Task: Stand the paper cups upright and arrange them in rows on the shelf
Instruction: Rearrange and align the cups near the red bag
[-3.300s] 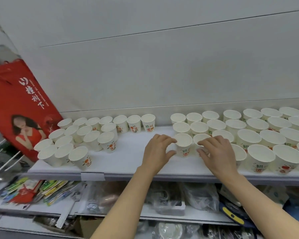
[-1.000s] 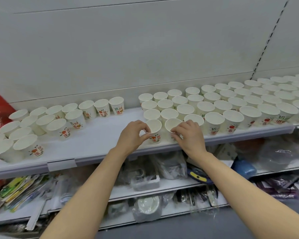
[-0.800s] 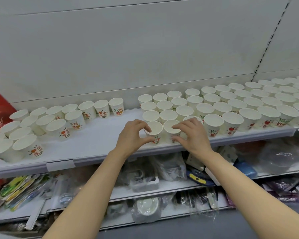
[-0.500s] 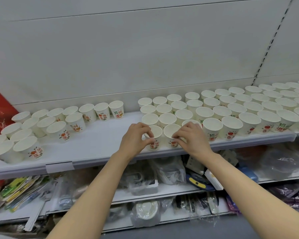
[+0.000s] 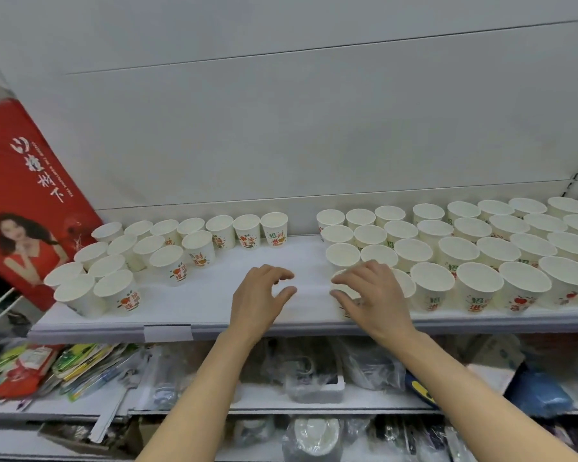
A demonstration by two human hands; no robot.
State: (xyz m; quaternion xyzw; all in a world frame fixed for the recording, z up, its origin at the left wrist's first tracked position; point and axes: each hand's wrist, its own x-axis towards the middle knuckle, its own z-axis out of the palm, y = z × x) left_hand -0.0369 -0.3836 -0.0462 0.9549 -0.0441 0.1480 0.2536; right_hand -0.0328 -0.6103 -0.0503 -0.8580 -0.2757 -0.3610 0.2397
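Upright paper cups [image 5: 479,288] stand in rows on the white shelf [image 5: 214,315]. Right hand [image 5: 372,295] grips the front-left cup [image 5: 339,288]. Left hand [image 5: 261,298] hovers beside it, fingers loosely curled, holding nothing.

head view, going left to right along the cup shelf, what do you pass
red bag → loose cluster of cups → left hand over bare shelf → right hand on a front cup → packed rows of cups
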